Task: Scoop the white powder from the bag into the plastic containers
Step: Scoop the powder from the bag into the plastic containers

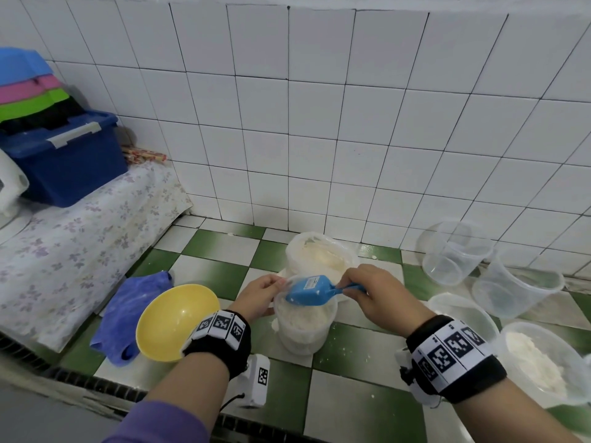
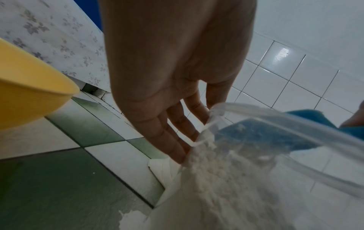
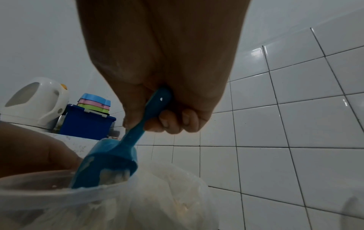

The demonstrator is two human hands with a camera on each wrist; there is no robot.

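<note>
A clear plastic container (image 1: 303, 330), partly filled with white powder, stands on the green-and-white tiled counter. Just behind it sits the open bag of white powder (image 1: 321, 254). My right hand (image 1: 348, 287) grips the handle of a blue scoop (image 1: 311, 290), which is tipped over the container's mouth with powder clinging to it. My left hand (image 1: 275, 284) pinches the container's left rim. In the left wrist view its fingers (image 2: 177, 124) run down the container's wall (image 2: 275, 171). The right wrist view shows the scoop (image 3: 110, 161) inside the rim and the bag (image 3: 167, 194) beyond.
A yellow bowl (image 1: 177, 321) and a blue cloth (image 1: 128, 311) lie left of the container. Empty clear containers (image 1: 454, 254) (image 1: 515, 289) and a powder-filled one (image 1: 540, 362) stand at the right. A blue storage box (image 1: 67, 158) sits far left. Spilled powder dots the tiles.
</note>
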